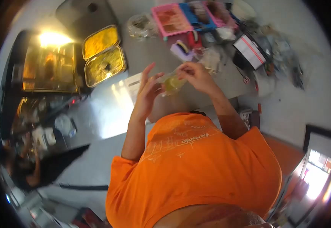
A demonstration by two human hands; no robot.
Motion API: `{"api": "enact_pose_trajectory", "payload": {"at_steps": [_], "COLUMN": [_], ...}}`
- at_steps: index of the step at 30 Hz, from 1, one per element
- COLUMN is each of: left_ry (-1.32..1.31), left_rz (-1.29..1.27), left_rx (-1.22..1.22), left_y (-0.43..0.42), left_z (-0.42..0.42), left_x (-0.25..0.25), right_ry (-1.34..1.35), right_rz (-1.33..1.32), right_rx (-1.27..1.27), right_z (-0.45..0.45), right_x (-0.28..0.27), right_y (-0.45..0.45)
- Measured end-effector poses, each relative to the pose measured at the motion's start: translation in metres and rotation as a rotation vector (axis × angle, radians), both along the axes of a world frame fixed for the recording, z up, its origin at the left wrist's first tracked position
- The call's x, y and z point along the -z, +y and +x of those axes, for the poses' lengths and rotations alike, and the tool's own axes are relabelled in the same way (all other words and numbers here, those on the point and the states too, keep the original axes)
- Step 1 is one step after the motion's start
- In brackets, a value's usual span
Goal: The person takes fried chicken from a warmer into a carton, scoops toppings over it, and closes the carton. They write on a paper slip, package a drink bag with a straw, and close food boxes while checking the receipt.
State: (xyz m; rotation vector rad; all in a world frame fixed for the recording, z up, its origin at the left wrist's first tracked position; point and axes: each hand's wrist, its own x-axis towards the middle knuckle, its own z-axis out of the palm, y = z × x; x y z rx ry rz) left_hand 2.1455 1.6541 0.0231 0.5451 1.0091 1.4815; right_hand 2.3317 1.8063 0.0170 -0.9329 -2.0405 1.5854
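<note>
At 12 o'clock from the wearer, head view: sm. transparent bag (173, 84), yellowish contents, betw. hands over grey counter (144, 57). R hand (199, 78) pinches its 2 o'clock edge, prob. to keep fingers off the contents; L hand (146, 95) at 9 o'clock, fingers partly spread, grip can't be told. Metal container (124, 57) (10 o'clock) and pink tray (157, 22) (12) flank the bag, prob. for reach.
</note>
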Motion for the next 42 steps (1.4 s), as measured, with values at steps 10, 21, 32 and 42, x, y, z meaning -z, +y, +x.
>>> {"api": "enact_pose_trajectory", "payload": {"at_steps": [10,21,32,42], "left_ry": [0.133,0.135,0.278,0.022], "left_rz": [-0.075,-0.272,-0.373,-0.272], "left_rx": [-0.099,-0.376,-0.391,-0.529], "left_y": [0.002,0.042,0.060,0.033], "left_z": [-0.011,0.018,0.024,0.033], "left_x": [-0.008,-0.012,-0.013,-0.017], "right_ry": [-0.298,-0.904,-0.054,0.370], "right_rz": [0.660,0.695,0.784,0.735], "right_rx": [0.692,0.668,0.768,0.862], "right_z": [0.166,0.239,0.266,0.214], "right_x": [0.033,0.118,0.069,-0.058], "right_y": [0.286,0.495,0.530,0.394]}}
